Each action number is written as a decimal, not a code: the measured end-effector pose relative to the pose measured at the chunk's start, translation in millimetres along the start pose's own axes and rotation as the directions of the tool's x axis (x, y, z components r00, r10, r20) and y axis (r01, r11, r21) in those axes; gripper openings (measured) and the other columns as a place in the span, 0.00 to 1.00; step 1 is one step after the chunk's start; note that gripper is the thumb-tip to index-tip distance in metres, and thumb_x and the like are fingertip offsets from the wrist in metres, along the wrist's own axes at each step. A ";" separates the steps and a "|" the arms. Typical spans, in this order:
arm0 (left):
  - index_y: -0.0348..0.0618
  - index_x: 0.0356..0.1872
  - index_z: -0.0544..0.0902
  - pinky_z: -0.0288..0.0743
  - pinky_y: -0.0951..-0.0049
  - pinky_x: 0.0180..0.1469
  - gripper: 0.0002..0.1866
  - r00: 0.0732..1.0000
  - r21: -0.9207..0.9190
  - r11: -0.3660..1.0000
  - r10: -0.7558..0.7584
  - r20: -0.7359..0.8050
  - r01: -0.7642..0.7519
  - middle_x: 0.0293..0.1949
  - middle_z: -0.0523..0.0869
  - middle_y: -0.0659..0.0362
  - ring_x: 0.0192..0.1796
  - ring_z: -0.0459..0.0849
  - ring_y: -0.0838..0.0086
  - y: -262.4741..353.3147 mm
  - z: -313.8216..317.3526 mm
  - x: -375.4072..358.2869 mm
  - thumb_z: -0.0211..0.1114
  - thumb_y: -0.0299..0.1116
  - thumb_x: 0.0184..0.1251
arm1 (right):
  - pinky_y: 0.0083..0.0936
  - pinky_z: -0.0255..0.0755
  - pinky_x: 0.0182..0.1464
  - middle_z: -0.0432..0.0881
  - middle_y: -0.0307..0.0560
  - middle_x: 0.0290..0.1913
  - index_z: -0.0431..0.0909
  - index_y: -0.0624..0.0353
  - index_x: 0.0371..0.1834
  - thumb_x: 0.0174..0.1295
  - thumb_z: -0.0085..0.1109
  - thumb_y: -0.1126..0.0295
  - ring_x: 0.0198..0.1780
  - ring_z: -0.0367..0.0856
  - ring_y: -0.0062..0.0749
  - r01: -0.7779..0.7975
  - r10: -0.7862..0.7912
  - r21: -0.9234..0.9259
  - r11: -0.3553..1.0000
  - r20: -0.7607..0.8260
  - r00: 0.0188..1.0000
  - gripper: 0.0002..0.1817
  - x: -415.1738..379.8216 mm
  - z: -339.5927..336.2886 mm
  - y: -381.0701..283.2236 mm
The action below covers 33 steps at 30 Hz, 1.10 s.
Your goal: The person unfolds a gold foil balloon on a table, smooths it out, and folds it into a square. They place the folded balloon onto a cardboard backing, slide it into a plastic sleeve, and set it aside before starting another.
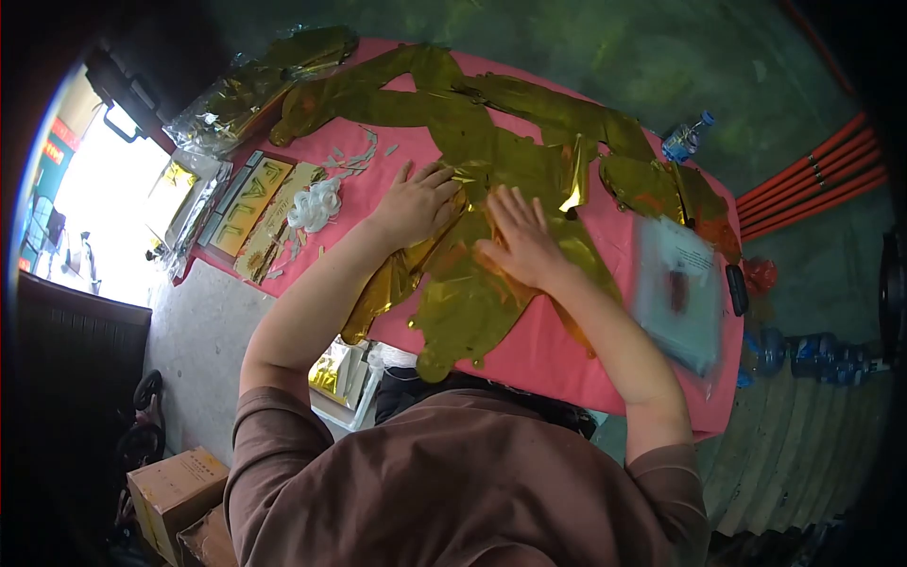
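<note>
Gold foil, left hand palm down on it, right hand splayed alongside — both flattened, unclenched

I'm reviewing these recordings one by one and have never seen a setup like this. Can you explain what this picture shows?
There is no machine here: a person works with two bare hands. The single picture comes from a camera worn on the head, looking forward and down, so the forearms reach in from below.

The left hand and right hand rest on shiny gold foil, fingers extended. Neither appears closed around anything, though their undersides are hidden.

The foil is spread over a pink-covered table. Towards the left lie a white tangled bundle and a printed packet; towards the right, clear plastic bags and a small bottle. The curved dark border is simply the picture's edge.
</note>
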<state>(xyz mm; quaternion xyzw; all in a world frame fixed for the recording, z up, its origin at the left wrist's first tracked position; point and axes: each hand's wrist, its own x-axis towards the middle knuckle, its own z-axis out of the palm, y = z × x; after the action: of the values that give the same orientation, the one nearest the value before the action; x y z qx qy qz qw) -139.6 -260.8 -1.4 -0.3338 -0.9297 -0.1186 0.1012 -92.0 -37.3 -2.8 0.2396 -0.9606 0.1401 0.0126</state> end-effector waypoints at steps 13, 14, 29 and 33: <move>0.46 0.63 0.69 0.53 0.53 0.70 0.26 1.000 -0.236 0.972 0.017 0.025 -0.011 0.66 0.66 0.50 0.71 0.60 0.57 -0.4 -20.8 -11.6 0.54 0.46 0.67 | 0.44 0.41 0.73 0.54 0.59 0.72 0.56 0.64 0.69 0.67 0.45 0.51 0.74 0.49 0.47 -0.066 0.088 0.190 0.980 -0.110 0.990 0.34 -29.6 -42.5 14.6; 0.46 0.63 0.69 0.53 0.53 0.70 0.26 1.000 -0.241 0.971 0.017 0.025 -0.010 0.66 0.66 0.50 0.71 0.60 0.57 4.1 -17.5 -15.9 0.54 0.46 0.67 | 0.42 0.43 0.73 0.54 0.62 0.71 0.55 0.66 0.69 0.67 0.45 0.52 0.74 0.50 0.49 -0.206 0.239 0.256 0.944 -0.107 0.965 0.35 -40.7 -45.4 23.6; 0.48 0.63 0.69 0.47 0.45 0.70 0.27 0.943 -0.117 0.946 0.315 0.109 -0.302 0.68 0.64 0.54 0.73 0.55 0.59 51.4 -3.6 -4.8 0.54 0.47 0.65 | 0.38 0.41 0.74 0.48 0.67 0.72 0.49 0.74 0.69 0.66 0.43 0.44 0.75 0.45 0.51 -0.311 0.362 -0.264 0.913 0.172 0.916 0.44 -95.8 -52.8 43.2; 0.50 0.65 0.68 0.43 0.44 0.71 0.28 0.951 -0.055 0.967 0.256 0.172 -0.250 0.69 0.63 0.55 0.74 0.53 0.57 33.0 -13.9 -14.4 0.56 0.45 0.64 | 0.37 0.38 0.75 0.45 0.66 0.73 0.46 0.74 0.70 0.68 0.41 0.46 0.76 0.40 0.49 -0.323 0.385 -0.287 0.902 0.192 0.903 0.42 -98.0 -56.3 38.7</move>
<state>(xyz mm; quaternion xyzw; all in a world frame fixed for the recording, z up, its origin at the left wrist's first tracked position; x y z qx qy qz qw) -105.9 -248.7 13.0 -0.4608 -0.8826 -0.0897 0.0270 -25.7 55.7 32.1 0.0717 -0.9922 -0.0117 -0.1017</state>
